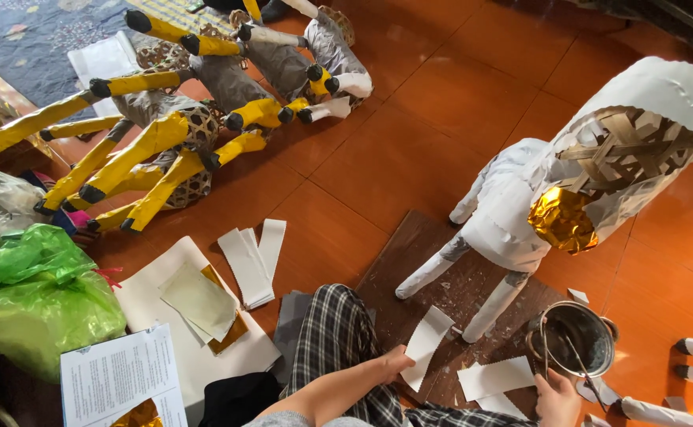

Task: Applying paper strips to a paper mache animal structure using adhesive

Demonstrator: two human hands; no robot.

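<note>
Hands show at the bottom of the head view. The left hand (395, 364) pinches a white paper strip (424, 345) between closed fingers, holding it over a dark wooden board (410, 261) on the orange tiled floor (410, 150). The right hand (558, 398) is curled around a thin stick (580, 365) that dips into a small metal pot (574, 338) just beside it. On the board stands a paper-covered animal figure (513, 213) with a woven face and a gold foil snout (562, 219). More white strips (495, 377) lie near the pot. Well apart to the left lie yellow-legged figures (164, 142), a green plastic bag (34, 296) and cut paper sheets (250, 257).
</note>
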